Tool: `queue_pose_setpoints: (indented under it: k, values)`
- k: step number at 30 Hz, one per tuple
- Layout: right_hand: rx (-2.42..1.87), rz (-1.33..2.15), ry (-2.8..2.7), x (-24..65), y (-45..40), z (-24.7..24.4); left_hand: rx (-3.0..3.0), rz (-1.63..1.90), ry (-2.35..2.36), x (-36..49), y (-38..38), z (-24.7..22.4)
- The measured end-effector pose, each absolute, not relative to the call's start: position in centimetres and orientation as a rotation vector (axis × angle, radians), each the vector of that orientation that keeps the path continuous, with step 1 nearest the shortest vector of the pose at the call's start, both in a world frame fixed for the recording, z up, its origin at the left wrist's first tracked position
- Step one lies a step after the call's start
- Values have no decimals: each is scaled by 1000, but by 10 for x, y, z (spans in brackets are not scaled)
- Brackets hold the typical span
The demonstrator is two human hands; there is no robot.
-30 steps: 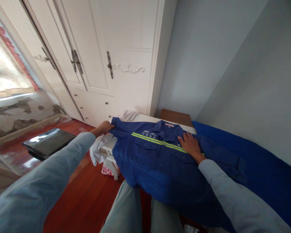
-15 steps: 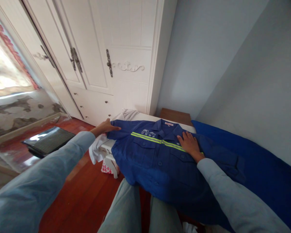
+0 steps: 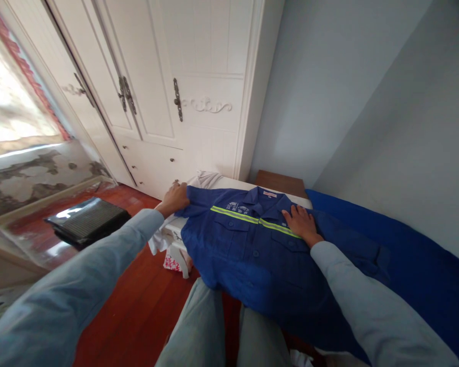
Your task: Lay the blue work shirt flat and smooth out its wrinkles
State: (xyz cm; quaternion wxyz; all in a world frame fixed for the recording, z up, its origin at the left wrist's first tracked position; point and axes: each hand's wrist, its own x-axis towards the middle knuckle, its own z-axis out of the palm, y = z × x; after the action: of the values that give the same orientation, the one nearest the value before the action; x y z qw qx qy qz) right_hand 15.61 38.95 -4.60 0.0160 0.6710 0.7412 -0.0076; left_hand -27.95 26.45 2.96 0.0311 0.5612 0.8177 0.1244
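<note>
A room with a red wooden floor (image 3: 115, 293), a plain grey wall (image 3: 321, 76) on the right and a tall cream wardrobe (image 3: 210, 148) with dark metal handles ahead. In front of the wardrobe, over a low white piece of furniture (image 3: 233, 182), lies a navy work jacket (image 3: 233, 250), front side up, with a yellow-and-silver reflective stripe (image 3: 235, 215) across the chest and white printing above it.

The jacket's body runs lengthwise from the collar (image 3: 268, 200), on the wardrobe side, down to the hem near the wearer's knees. Its sleeves run crosswise: one reaches left, the other slants right towards a bright blue cover (image 3: 424, 285).

The left hand (image 3: 175, 198) is at the outer end of the left-lying sleeve (image 3: 199, 198), with the rest of the jacket stretching away to its right. Its fingers look curled, but their tips are hidden, so whether they pinch the fabric cannot be told. The right hand (image 3: 303, 223) rests on the chest with fingers spread, grasping nothing, just beside the collar and across the stripe's right end. The left hand is therefore nearer that sleeve's end, the right nearer the collar.

White cloth (image 3: 158, 240) hangs below the left hand; a black ribbed case (image 3: 87, 219) sits farther left.
</note>
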Motion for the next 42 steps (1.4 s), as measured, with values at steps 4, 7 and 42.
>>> queue_pose_setpoints:
  k: [4,7,42]
  values:
    - [2072,-48,2287,155,388,-43,2196,403,2301,-223,279,26]
    - [2063,-61,2287,156,387,-43,2373,322,2029,-181,295,10]
    - [1708,-83,2947,85,296,-48,2373,136,1915,-161,329,-38]
